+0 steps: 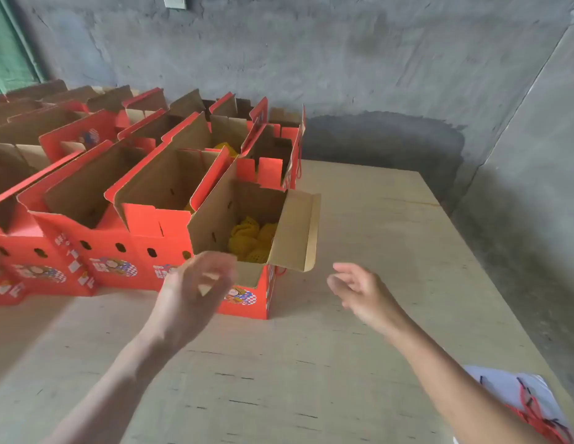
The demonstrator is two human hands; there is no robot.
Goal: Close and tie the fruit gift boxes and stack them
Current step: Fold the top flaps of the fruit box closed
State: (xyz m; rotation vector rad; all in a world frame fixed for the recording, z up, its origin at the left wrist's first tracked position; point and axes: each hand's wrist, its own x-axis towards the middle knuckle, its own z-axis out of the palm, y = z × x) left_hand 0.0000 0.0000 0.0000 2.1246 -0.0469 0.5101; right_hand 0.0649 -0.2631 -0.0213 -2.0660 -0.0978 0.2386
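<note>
Many red fruit gift boxes point(112, 251) stand in rows on the left of a plywood table point(375, 219), flaps up. The nearest box point(250, 304), at the right end of the front row, is open and holds yellow netted fruit point(250, 241).

Left hand point(196, 283): blurred, fingers loosely spread, holding nothing, at the box's near edge.

Right hand point(359, 290): fingers relaxed, empty, apart to the box's right.

Red cords point(532, 415): on white wrapping, near right corner.

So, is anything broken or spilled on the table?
Nothing looks broken or spilled. The nearest red cardboard gift box just stands open, one brown flap leaning outward, with yellow net-wrapped fruit inside. The left hand and right hand hover near it, holding nothing.
</note>
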